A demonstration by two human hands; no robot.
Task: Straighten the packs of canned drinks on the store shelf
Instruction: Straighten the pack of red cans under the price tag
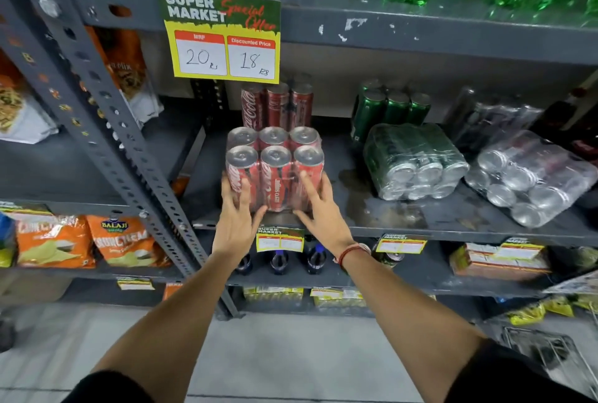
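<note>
1. Shrink-wrapped six-pack of red Coca-Cola cans (275, 172) stands upright at the front edge of the grey metal shelf (453, 224), towards its left end.
2. Left hand (234, 224) cups the pack's left front corner, fingers spread; right hand (323, 214) presses its right front, fingers splayed.
3. To the right, a wrapped green-can pack (414, 161) and a wrapped silver-can pack (530, 179) lie tipped over.
4. Yellow price card (223, 40) above reads "SUPER MARKET", "MRP 20", "Discounted Price 18".

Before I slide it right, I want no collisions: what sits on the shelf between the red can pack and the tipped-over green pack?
Head view: no goods between the red can pack and green pack, just bare shelf with a wet-looking stain.
</note>
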